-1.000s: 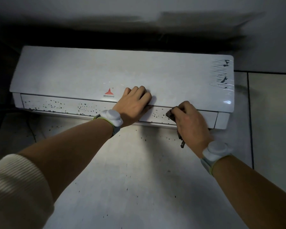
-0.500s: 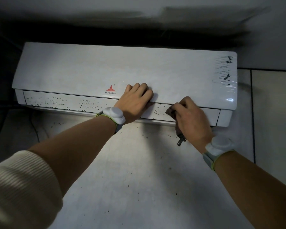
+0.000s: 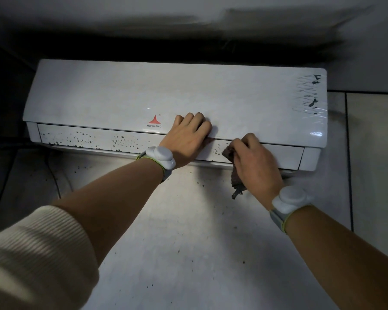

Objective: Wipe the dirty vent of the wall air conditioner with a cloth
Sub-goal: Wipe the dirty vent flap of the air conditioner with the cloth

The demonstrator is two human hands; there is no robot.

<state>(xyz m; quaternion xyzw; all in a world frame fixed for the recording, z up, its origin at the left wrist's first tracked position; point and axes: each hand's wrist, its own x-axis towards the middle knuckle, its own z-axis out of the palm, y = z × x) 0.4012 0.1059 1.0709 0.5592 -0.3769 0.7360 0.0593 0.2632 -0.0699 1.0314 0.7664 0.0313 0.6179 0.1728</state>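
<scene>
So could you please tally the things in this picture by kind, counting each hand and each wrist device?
Hands: 2 (left hand, right hand)
Wrist devices: 2
Cloths: 1
Air conditioners: 1
Total: 6

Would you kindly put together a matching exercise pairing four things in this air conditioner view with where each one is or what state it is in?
Things:
1. left hand
2. right hand
3. cloth
4. vent flap

States:
A. speckled with dark spots
B. dark, bunched, a tail hanging down
C. resting flat on the unit's lower front edge
D. closed around the cloth

Pairs: 1-C, 2-D, 3-B, 4-A
</scene>
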